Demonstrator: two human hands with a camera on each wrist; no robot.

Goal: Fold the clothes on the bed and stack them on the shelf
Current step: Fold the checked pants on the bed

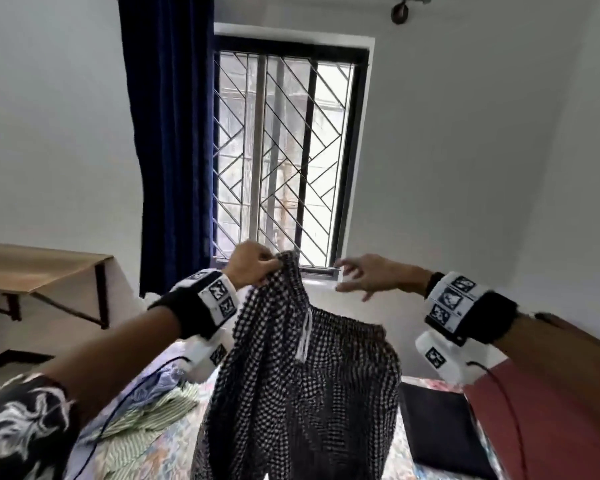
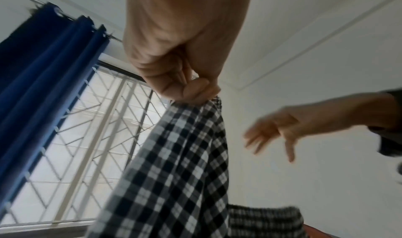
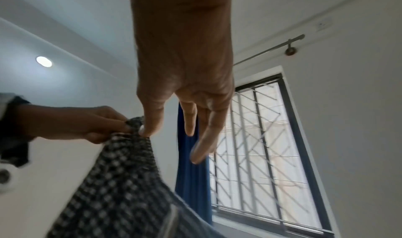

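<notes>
The left hand [image 1: 248,263] pinches the top edge of the checked trousers [image 1: 302,386], which hang above the bed [image 1: 160,455]. The right hand [image 1: 368,275] is just right of them, fingers spread, holding nothing.

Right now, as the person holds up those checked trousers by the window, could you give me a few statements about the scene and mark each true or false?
1. The left hand pinches the checked trousers at the top edge. True.
2. The right hand also has a grip on the trousers. False: its fingers are spread and it holds nothing, apart from the cloth.
3. A white drawstring hangs from the waistband. True.
4. The blue curtain is drawn across the whole window. False: it hangs bunched at the window's left side, leaving the grille uncovered.
5. A green striped garment lies on the bed below the left arm. True.
</notes>
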